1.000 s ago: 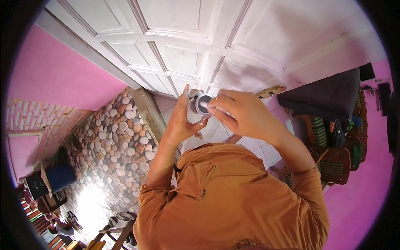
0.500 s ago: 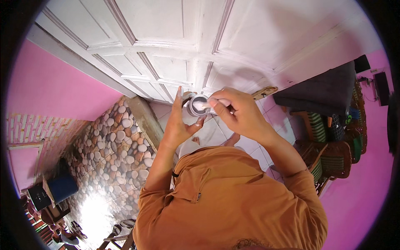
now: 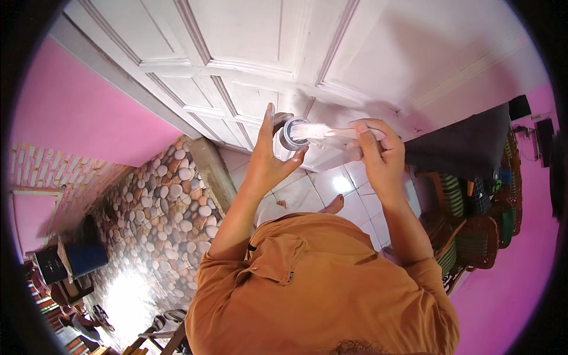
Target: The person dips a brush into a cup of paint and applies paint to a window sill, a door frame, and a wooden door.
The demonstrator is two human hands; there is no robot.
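My left hand (image 3: 270,164) is curved around a small round paint can (image 3: 284,139), its fingers wrapped along the far side and the thumb on the near side. Grey-white paint shows inside the can. In my right hand (image 3: 381,157) is a paintbrush (image 3: 338,132), pinched by its handle and lying almost level. Its white-coated bristles point left and reach over the can's rim; whether they touch the rim I cannot tell. Just beyond both hands stands a white panelled door (image 3: 248,48).
A metal door handle plate is partly hidden behind my right hand. A dark covered piece of furniture (image 3: 461,139) and carved wooden chairs (image 3: 476,239) stand at right. Pebble-patterned flooring (image 3: 160,219) lies at left past a raised sill (image 3: 208,168). My bare foot (image 3: 335,204) is on pale tiles.
My right hand has moved right, drawing the brush up out of the can, so its bristles and handle now show. The can and my left hand have shifted slightly right and farther away.
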